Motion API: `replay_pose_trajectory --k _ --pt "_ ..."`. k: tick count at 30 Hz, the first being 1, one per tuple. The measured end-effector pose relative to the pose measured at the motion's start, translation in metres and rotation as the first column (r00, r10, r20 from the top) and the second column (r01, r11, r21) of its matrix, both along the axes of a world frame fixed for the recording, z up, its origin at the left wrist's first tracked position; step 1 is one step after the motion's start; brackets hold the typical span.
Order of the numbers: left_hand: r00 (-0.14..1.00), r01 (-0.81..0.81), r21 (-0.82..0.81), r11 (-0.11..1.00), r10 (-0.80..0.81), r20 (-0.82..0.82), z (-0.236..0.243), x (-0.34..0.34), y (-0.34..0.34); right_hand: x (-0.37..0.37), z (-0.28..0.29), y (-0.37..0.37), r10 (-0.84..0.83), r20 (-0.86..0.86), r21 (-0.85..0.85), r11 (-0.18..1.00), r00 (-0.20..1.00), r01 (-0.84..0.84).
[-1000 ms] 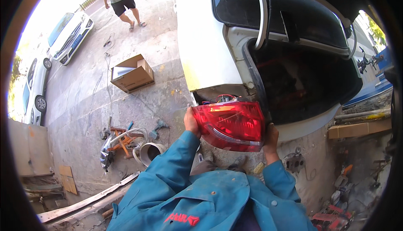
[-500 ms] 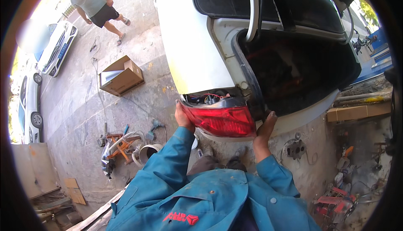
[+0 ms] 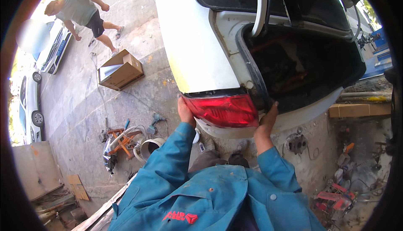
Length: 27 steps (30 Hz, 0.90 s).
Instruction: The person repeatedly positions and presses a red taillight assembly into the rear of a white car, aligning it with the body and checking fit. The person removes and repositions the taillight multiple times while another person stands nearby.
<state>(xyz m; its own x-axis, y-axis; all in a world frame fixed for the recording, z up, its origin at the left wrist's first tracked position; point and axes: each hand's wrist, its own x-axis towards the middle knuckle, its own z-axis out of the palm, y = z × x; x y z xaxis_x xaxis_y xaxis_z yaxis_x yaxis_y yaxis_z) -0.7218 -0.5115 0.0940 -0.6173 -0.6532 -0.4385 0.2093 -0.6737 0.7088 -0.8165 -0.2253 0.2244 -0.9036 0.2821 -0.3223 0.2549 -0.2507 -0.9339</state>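
A red tail light (image 3: 224, 111) sits at the rear left corner of a white car (image 3: 197, 46), almost flush with the body panel. My left hand (image 3: 186, 112) grips its outer end, with the fingers partly hidden behind it. At the inner end, beside the open trunk (image 3: 310, 67), my right hand (image 3: 266, 125) holds the lamp by its edge, thumb up. A thin dark gap runs between the lamp's upper edge and the white panel. Whatever lies behind the lamp is hidden.
An open cardboard box (image 3: 121, 71) stands on the floor at the left, with a person (image 3: 82, 10) walking behind it. A cordless drill (image 3: 156, 122), a bucket (image 3: 151, 147) and an orange stool (image 3: 121, 142) lie near my left arm. Red parts (image 3: 336, 197) lie at lower right.
Both hands have pushed the tail light toward the car body, and the opening with wires above it has closed to a thin gap. The person has walked nearer the box.
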Motion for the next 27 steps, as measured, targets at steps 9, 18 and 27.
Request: replay_pose_trajectory --k 9,18,27 --pt "0.985 -0.050 -0.027 0.998 0.054 0.165 0.024 -0.013 0.007 -0.005 -0.029 0.012 0.008 -0.059 0.124 0.992 0.998 -0.001" --pt "0.841 0.158 -0.370 0.916 0.071 0.536 0.037 -0.017 0.008 -0.001 -0.015 0.004 -0.081 -0.050 0.104 0.991 0.995 0.085" --pt "0.996 -0.028 -0.092 0.995 0.020 -0.088 0.046 -0.023 0.023 -0.009 0.000 -0.004 -0.034 -0.007 0.090 0.995 0.999 0.035"
